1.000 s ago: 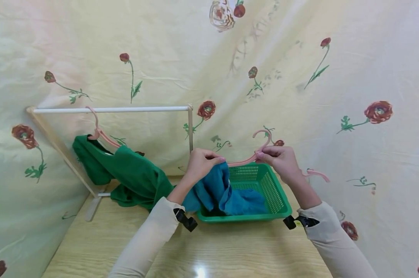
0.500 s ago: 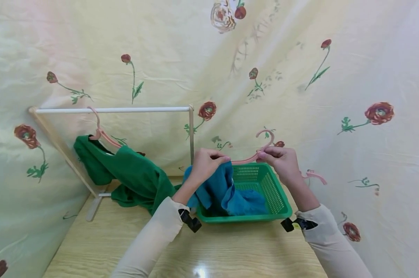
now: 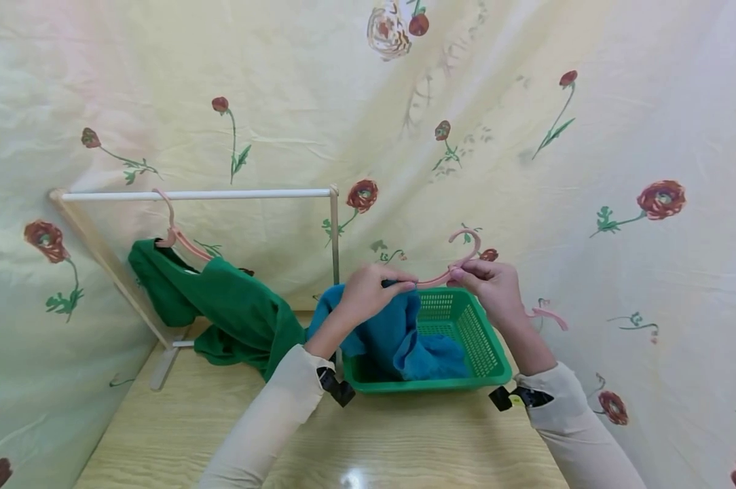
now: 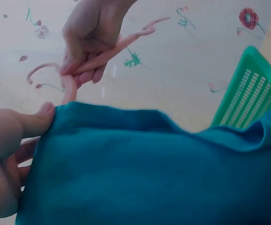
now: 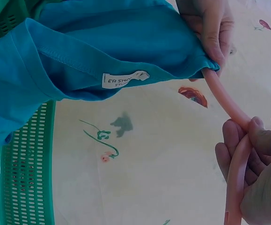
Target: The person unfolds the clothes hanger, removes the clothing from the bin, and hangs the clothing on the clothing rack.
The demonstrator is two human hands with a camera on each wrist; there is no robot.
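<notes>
My right hand (image 3: 493, 288) pinches a pink clothes hanger (image 3: 466, 246) just below its hook. One arm of the hanger runs left into a blue shirt (image 3: 392, 333); the other sticks out past my right wrist. My left hand (image 3: 371, 292) pinches the shirt's edge between thumb and fingers, where the hanger arm enters the cloth. In the right wrist view a white label (image 5: 123, 79) shows at the shirt's neckline. The lower part of the shirt hangs into a green basket (image 3: 496, 353). Inside the cloth, the hanger's tip is hidden.
On the left stands a rack with a white rail (image 3: 252, 194) and wooden posts. A green shirt (image 3: 233, 305) hangs there on another pink hanger (image 3: 171, 221), its hem reaching the wooden table (image 3: 368, 435). A flowered cloth (image 3: 527, 136) covers the walls behind.
My left hand has moved slightly right along the hanger arm, drawing the blue shirt farther over it. Less of that arm shows between my hands. The right hand has barely moved.
</notes>
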